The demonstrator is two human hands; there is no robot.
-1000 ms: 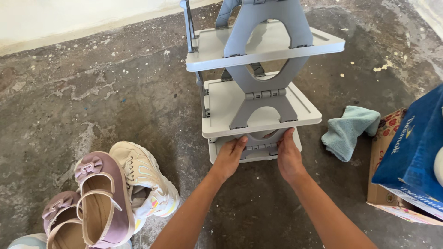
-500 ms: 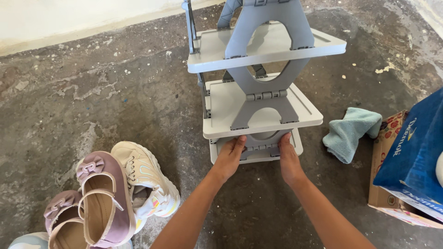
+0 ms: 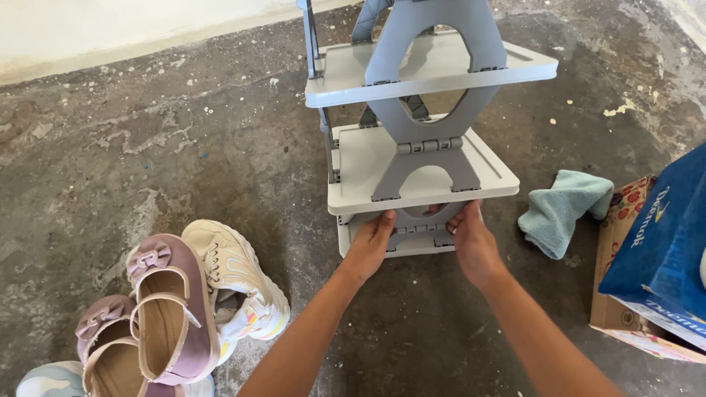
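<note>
A grey folding plastic shoe rack (image 3: 423,169) with three tiers stands on the concrete floor, its hinged side panel facing me. My left hand (image 3: 370,242) grips the front edge under the middle shelf on the left. My right hand (image 3: 471,239) holds the same edge on the right. Both reach in above the bottom shelf (image 3: 346,239), fingers tucked under the middle tray. The top shelf (image 3: 338,81) juts out above.
A pile of shoes lies at lower left: a mauve strap shoe (image 3: 165,312), a cream sneaker (image 3: 235,283) and another mauve shoe (image 3: 103,345). A teal cloth (image 3: 562,209) lies right of the rack. A blue box (image 3: 662,250) sits on a patterned carton (image 3: 625,309) at the right edge.
The hands stay on the rack's lower front edge. The view has shifted slightly; nothing else has moved.
</note>
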